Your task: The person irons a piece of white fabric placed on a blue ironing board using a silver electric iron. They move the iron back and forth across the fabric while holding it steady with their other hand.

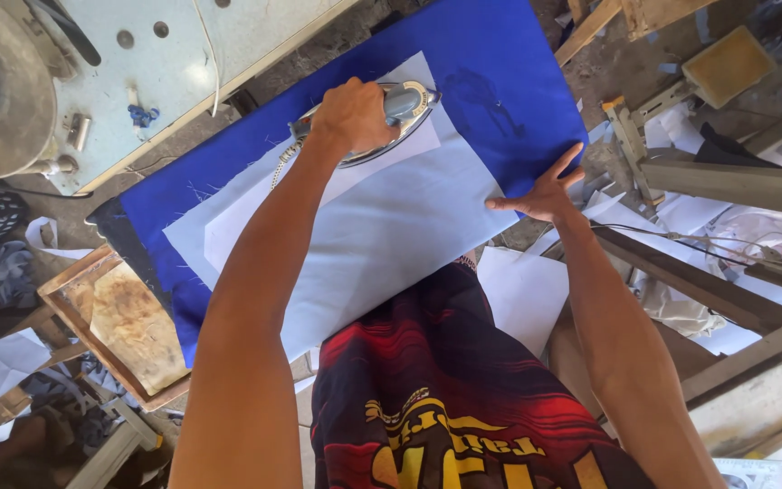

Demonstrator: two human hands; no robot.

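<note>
The left hand (352,113) is wrapped tight around the handle of a silver iron (382,122). The iron sits on a white cloth (364,226) on the blue worktop (500,81). The right hand (543,192) lies flat, fingers spread, on the cloth's edge. A wooden tray (70,312) beside the worktop holds a stained cloth (138,330).

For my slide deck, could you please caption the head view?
Left hand presses an iron over white fabric on a blue board; right hand holds the edge.
</note>
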